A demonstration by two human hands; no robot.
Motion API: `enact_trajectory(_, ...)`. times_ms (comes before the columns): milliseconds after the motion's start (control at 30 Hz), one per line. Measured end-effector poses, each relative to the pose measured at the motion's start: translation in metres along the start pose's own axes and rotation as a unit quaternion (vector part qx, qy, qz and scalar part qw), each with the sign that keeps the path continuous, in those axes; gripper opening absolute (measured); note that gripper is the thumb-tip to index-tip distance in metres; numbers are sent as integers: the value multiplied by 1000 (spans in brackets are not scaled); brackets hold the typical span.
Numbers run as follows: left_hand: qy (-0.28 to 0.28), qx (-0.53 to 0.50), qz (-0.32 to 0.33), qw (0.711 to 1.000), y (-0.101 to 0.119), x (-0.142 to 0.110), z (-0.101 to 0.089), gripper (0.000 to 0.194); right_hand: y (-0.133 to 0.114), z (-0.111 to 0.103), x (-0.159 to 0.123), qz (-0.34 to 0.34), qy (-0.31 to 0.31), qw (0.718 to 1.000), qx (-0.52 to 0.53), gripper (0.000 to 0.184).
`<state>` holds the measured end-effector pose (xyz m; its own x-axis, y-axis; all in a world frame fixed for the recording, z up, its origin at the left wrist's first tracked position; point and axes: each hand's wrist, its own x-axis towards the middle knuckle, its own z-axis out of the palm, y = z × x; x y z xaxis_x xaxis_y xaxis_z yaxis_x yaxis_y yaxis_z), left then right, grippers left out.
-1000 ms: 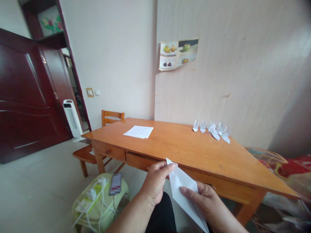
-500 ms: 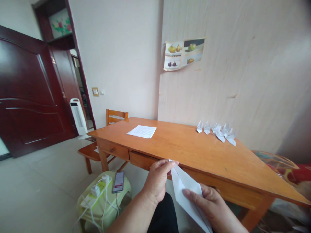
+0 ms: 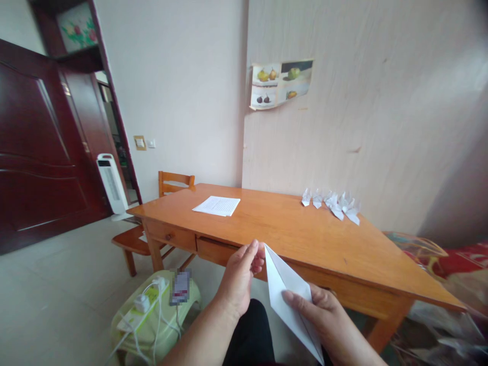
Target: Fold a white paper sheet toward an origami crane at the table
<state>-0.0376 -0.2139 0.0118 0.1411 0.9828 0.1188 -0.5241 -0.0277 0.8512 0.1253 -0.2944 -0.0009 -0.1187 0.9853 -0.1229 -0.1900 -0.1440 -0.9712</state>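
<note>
A folded sheet of white paper (image 3: 284, 290), long and pointed at its upper end, is in my right hand (image 3: 320, 310). The right thumb presses on its face and the other fingers are behind it, with a crease running down from the tip. My left hand (image 3: 240, 277) is beside the paper's upper point, its thumb raised off the sheet and its fingers loosely curled. Those fingertips are right at the point's edge; whether they touch it is hard to see. Both hands are above my lap, in front of the wooden table (image 3: 267, 213).
Several folded white paper figures (image 3: 335, 206) stand at the table's back right. A stack of printed sheets (image 3: 217, 205) lies at its left. Left of my legs, a green stool (image 3: 152, 325) bears a power strip (image 3: 143, 305), cables and a phone (image 3: 180, 287). A wooden chair (image 3: 175, 180) stands behind.
My left thumb has lifted off the paper's point, and the left hand has shifted slightly away from it. The right hand keeps its hold. The view has turned a little to the right.
</note>
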Motion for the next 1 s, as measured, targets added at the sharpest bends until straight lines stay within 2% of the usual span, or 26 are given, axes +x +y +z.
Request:
enact_trajectory(67, -72, 1, -44, 996, -6, -9, 5, 37, -2, 0, 0, -11, -11, 1000, 3, 40)
enact_trajectory(133, -117, -4, -92, 989, -10, -16, 10, 34, -2, 0, 0, -23, -19, 1000, 7, 39)
enact_trajectory(233, -119, -2, -107, 987, -14, -21, 15, 31, 0, -1, 2, -33, -13, 999, 2, 39)
enact_trajectory(467, -116, 28, -66, 991, -11, -15, 16, 25, -1, -5, 8, -58, 3, 998, -29, 40)
enact_trajectory(633, -116, 50, -59, 990, -11, -14, 16, 28, -1, -11, 10, -113, 63, 991, -31, 40)
enact_trajectory(800, -134, 42, -61, 988, -7, -13, 27, 29, -3, -14, 10, -141, 89, 986, 14, 37)
enact_trajectory(1000, -184, 17, -68, 981, -5, -13, 47, 31, -12, -12, 6, -180, 162, 965, 101, 33)
